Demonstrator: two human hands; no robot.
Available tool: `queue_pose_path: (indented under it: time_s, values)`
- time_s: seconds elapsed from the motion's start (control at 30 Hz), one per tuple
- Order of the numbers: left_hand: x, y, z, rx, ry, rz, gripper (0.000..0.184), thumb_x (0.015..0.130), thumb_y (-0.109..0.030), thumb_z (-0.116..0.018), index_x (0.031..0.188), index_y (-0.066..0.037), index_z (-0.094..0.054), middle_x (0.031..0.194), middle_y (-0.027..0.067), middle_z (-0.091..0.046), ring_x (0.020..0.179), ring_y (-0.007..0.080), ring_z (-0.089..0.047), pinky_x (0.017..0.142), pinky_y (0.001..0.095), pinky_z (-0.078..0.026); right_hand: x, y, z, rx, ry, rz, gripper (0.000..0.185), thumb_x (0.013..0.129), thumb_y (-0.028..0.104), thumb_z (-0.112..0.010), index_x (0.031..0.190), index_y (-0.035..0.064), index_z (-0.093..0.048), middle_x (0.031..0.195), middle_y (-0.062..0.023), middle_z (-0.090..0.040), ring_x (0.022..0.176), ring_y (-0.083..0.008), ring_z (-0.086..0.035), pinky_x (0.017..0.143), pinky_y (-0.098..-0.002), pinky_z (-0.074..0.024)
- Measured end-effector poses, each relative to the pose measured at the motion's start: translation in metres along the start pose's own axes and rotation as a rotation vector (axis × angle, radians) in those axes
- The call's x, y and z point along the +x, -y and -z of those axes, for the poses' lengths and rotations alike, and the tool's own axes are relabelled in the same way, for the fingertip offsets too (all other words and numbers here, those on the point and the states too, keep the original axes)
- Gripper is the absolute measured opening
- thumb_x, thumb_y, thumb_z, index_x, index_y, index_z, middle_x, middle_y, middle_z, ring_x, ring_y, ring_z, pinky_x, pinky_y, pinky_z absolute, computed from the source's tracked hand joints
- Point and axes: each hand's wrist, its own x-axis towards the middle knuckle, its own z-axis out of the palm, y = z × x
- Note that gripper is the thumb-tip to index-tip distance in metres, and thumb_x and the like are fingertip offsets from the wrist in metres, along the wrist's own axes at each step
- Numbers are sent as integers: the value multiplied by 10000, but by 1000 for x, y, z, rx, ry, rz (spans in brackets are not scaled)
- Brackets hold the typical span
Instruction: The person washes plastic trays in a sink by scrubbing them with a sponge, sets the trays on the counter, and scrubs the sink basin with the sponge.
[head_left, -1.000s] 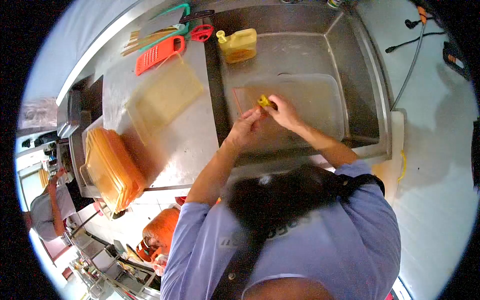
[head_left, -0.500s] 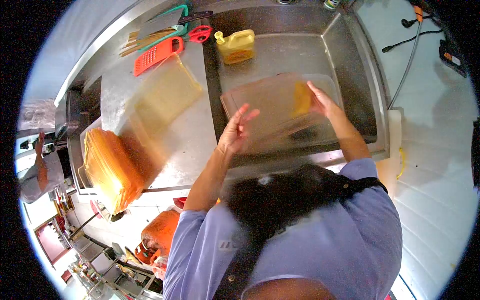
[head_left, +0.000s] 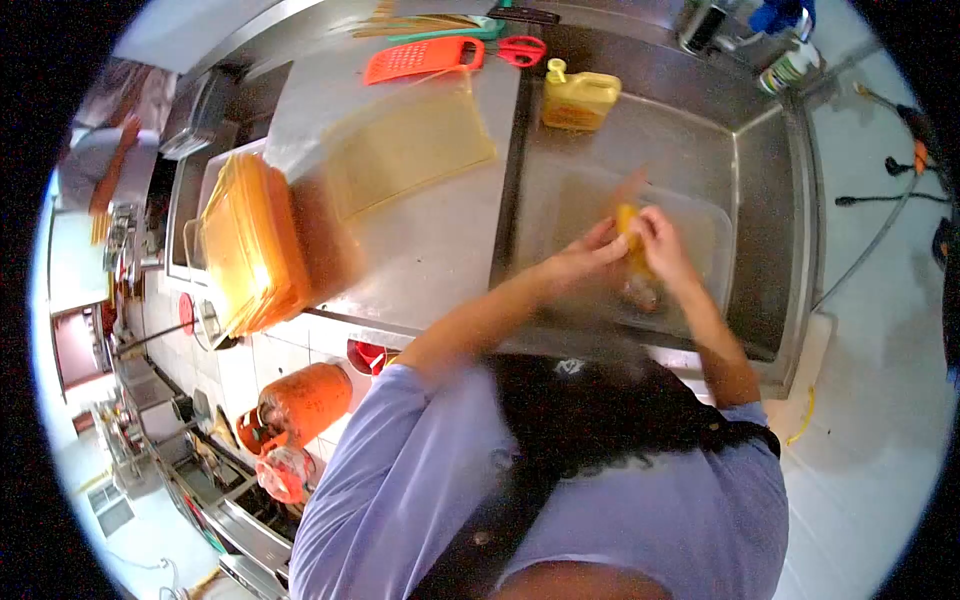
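Note:
Over the metal sink (head_left: 775,215), my right hand (head_left: 665,245) is closed on a yellow cloth or sponge (head_left: 627,217). Right beside it, my left hand (head_left: 597,247) grips a thin clear panel (head_left: 632,184), blurred and seen nearly edge-on, with a reddish edge pointing up. Part of the panel is hidden by the hands. Beneath both hands a large translucent tub (head_left: 722,235) lies in the sink. A yellow jug (head_left: 580,100) stands in the sink beyond them.
Left of the sink, a yellowish clear lid (head_left: 410,155) lies on the steel counter (head_left: 440,255). Orange-tinted trays (head_left: 255,245) are stacked farther left. A red grater (head_left: 425,60) and red scissors (head_left: 522,50) lie behind. Another person's arm (head_left: 118,165) shows far left.
The panel has turned from broad side to nearly edge-on. Both hands have come close together, with the yellow item between them. The camera view has swung, shifting the counter and sink rightward.

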Motion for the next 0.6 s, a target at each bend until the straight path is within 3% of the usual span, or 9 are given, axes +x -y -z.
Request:
queue_pose_path:
  time_s: [0.07, 0.17, 0.2, 0.3, 0.33, 0.37, 0.43, 0.47, 0.6]
  values:
    - [28, 23, 27, -234, 86, -44, 531, 869, -265, -563, 1313, -123, -308, 1190, 86, -488, 1034, 238, -517, 850, 365, -449, -2, -15, -45, 30, 49, 139, 108, 848, 82, -502, 944, 33, -486, 863, -72, -535, 828, -182, -502, 779, -306, -411]
    - [43, 58, 67, 65, -113, -322, 499, 872, -213, -559, 1304, -115, -328, 1124, 50, -523, 986, 190, -526, 806, 319, -466, -24, -19, -77, 52, 211, 144, 236, 863, 23, -460, 1097, 42, -479, 1050, -103, -542, 1009, -182, -491, 862, -337, -399]
    - [40, 59, 71, 95, -114, -326, 484, 874, -190, -554, 1299, -107, -338, 1108, 43, -530, 982, 181, -524, 798, 315, -470, -36, -28, -79, -190, 151, 186, 292, 863, 55, -455, 1154, 64, -477, 1098, -162, -555, 1053, -269, -519, 860, -378, -416]
    - [25, 52, 83, 152, -131, -265, 418, 876, -115, -530, 1268, -63, -397, 1119, 37, -543, 954, 152, -525, 792, 287, -471, -34, -43, -56, -620, 469, 51, 292, 849, 121, -478, 1135, 68, -500, 1026, -196, -580, 975, -356, -544, 818, -416, -436]
    - [10, 35, 75, 259, -173, -251, 416, 865, -71, -517, 1269, -82, -420, 1077, 24, -556, 907, 129, -521, 773, 263, -455, -32, -109, -56, -681, 481, -72, 261, 819, 159, -497, 1054, 58, -549, 947, -201, -597, 884, -397, -555, 758, -445, -452]
    - [-2, 16, 66, 371, -219, -246, 426, 854, -26, -504, 1269, -102, -444, 1035, 10, -570, 861, 106, -518, 754, 240, -440, -34, -133, -44, -637, 391, -97, 240, 813, 154, -497, 1022, 52, -556, 928, -198, -601, 860, -385, -565, 739, -442, -451]
    - [-10, 3, 59, 389, -169, -498, 395, 874, -21, -459, 1260, -104, -457, 1070, 28, -573, 940, 113, -521, 794, 241, -430, -32, -159, -23, -552, 215, -111, 202, 802, 144, -497, 958, 40, -570, 890, -192, -609, 812, -360, -586, 703, -437, -451]
    - [-17, -3, 56, 394, -160, -631, 382, 884, -18, -437, 1255, -104, -463, 1088, 37, -574, 979, 117, -522, 814, 241, -425, -32, -174, -10, -549, 243, -212, 200, 803, 149, -494, 945, 27, -567, 857, -183, -605, 770, -327, -587, 673, -419, -450]
    - [-67, -29, 41, 1001, -121, -800, 370, 878, -78, -400, 1239, -116, -472, 1198, 51, -540, 1117, 191, -496, 897, 309, -415, -43, -161, 23, -318, 168, -293, 238, 810, 209, -523, 903, -6, -566, 773, -110, -600, 695, -210, -563, 612, -345, -444]
